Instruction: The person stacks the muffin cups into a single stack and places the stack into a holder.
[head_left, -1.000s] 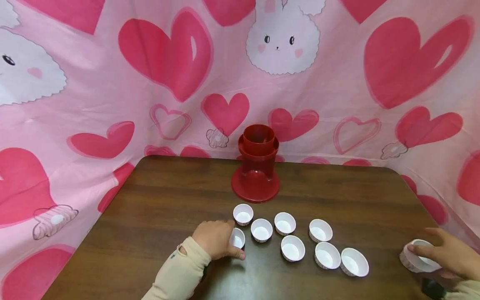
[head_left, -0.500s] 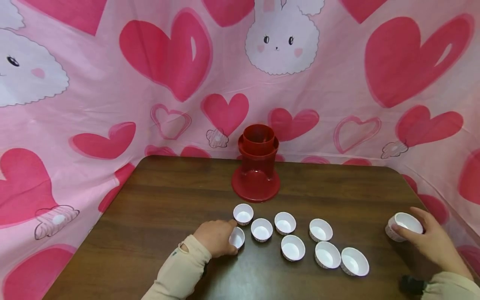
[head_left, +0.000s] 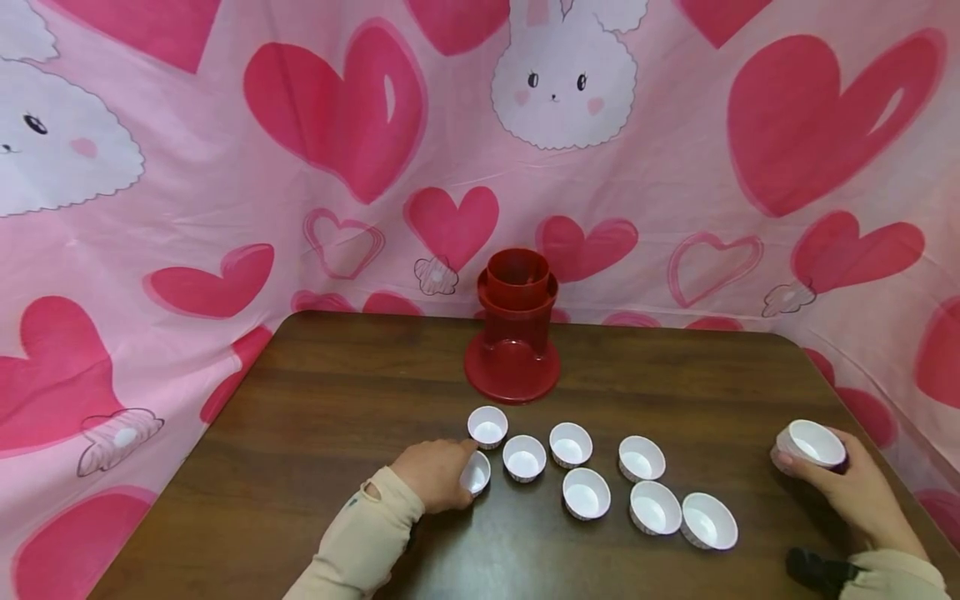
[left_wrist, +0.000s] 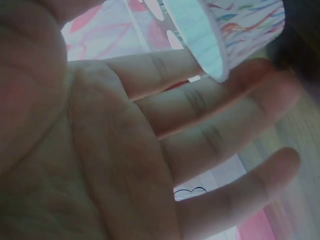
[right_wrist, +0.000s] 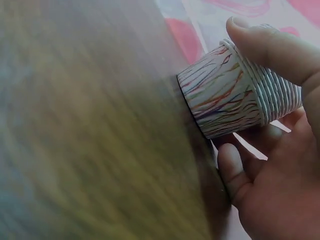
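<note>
My left hand (head_left: 437, 475) holds a small white paper baking cup (head_left: 476, 473) at the left end of a loose group, thumb and forefinger on either side. In the left wrist view this cup (left_wrist: 250, 30) shows coloured streaks, and the other fingers stretch out below it. At the table's right side my right hand (head_left: 855, 483) grips a stack of the same cups (head_left: 810, 446), thumb on the near side. The right wrist view shows several nested rims on the stack (right_wrist: 225, 92), with the thumb over them and fingers beneath.
Several single baking cups (head_left: 587, 494) stand mouth up across the middle of the brown table (head_left: 360, 383). Behind them rises a red plastic stand (head_left: 512, 367) with a round base and cup-shaped top. A pink heart-print cloth (head_left: 450, 125) hangs around the table.
My right hand has carried the cup stack left and away from me, then tilted it slightly. My left hand's thumb has drawn in against its cup. The other cups stay put.
</note>
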